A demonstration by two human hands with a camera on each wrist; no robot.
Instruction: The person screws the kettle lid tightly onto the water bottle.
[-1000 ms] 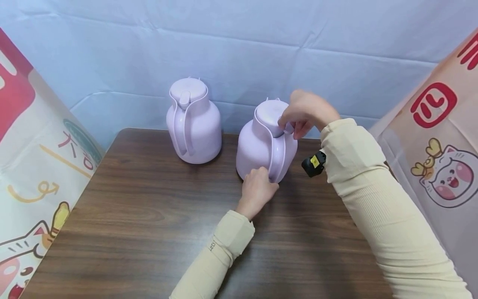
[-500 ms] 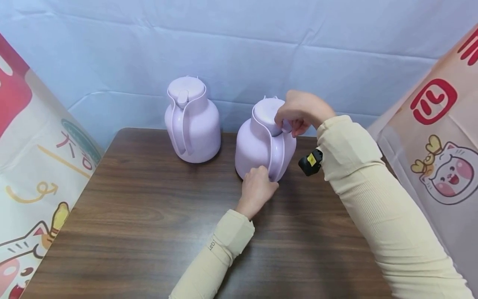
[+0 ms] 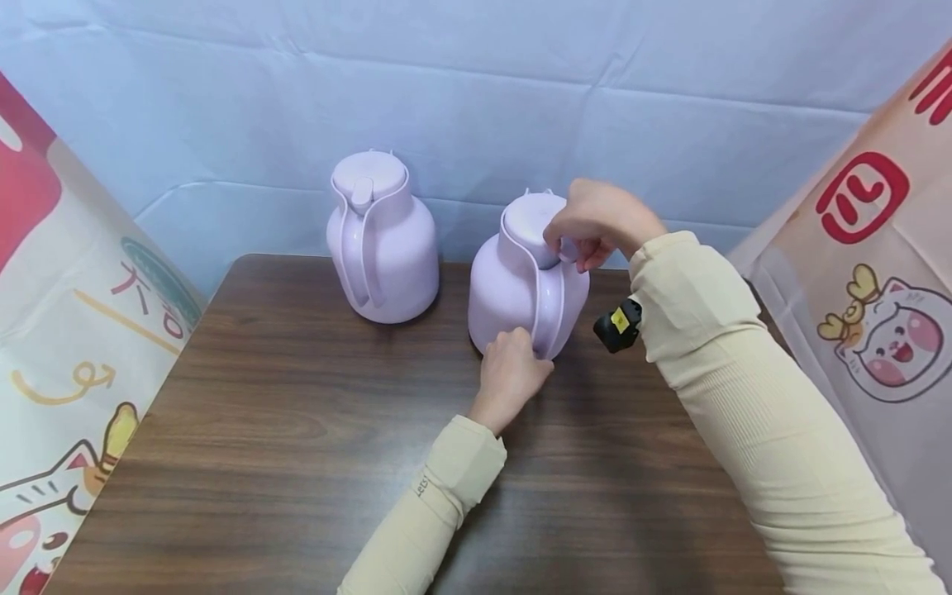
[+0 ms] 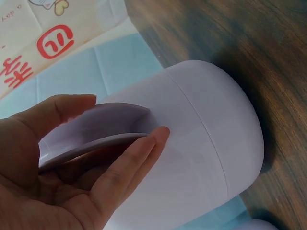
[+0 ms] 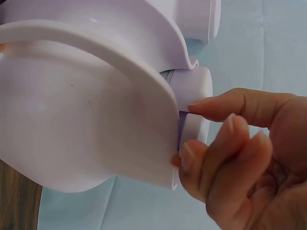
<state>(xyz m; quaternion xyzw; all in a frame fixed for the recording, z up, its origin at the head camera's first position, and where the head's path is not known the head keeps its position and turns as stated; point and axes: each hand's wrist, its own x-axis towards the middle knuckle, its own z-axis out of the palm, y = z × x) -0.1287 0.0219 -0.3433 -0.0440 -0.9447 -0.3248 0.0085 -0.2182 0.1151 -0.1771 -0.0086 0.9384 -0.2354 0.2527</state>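
Two lilac thermos jugs stand upright on the wooden table in the head view, each with a round lid and a looped handle. My left hand (image 3: pixel 511 373) grips the lower part of the handle (image 4: pixel 103 122) on the right-hand jug (image 3: pixel 500 299). In the left wrist view, that handle lies between the thumb and fingers. My right hand (image 3: pixel 604 221) is at the same jug's lid (image 5: pixel 194 86), pinching its edge beside the small tab (image 5: pixel 194 129). The fingers hide part of this tab. The other jug (image 3: pixel 397 256) stands to the left, untouched.
The dark wooden table (image 3: pixel 297 463) ends at a pale blue cloth backdrop (image 3: pixel 476 107). Printed cloth panels with cartoon cats border the left (image 3: pixel 74 314) and right (image 3: pixel 833 248). A black device with a yellow label (image 3: pixel 619 325) sits at the right wrist.
The head view has shifted slightly. My right hand has edged a little left with the lid's edge; my left hand keeps its hold on the handle.
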